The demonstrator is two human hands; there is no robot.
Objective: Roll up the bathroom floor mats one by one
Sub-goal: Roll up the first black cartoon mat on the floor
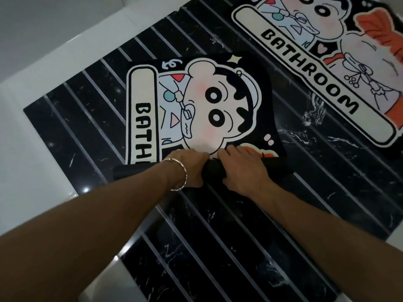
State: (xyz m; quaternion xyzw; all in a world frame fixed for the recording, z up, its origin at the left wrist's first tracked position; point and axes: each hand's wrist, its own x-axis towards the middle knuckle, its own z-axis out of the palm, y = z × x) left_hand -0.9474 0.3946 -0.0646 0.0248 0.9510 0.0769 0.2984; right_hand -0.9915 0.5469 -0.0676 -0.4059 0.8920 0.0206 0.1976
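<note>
Head view has your left hand (188, 168) and right hand (238, 168) side by side at the middle of the roll (214, 171). Each grip is closed over the black tube, with the fingers curled across its top onto the printed face. Both ends of the roll stick out well past your hands, so they are likely to lag or loosen as you turn. I would slide the hands apart toward the ends before the next turn, then push forward with even pressure. Tuck the tube tight against itself each time rather than just rolling it along. Keep it square to the cream lettered band on the left side of the near mat (218, 101); if one end creeps ahead, the roll will cone. About half of that mat seems yet to be taken up, and it lies flat on the dark striped floor (327, 182) ahead of you. The second mat (309, 68) lies flat further off to the right, apart from this one and not yet rolled.
</note>
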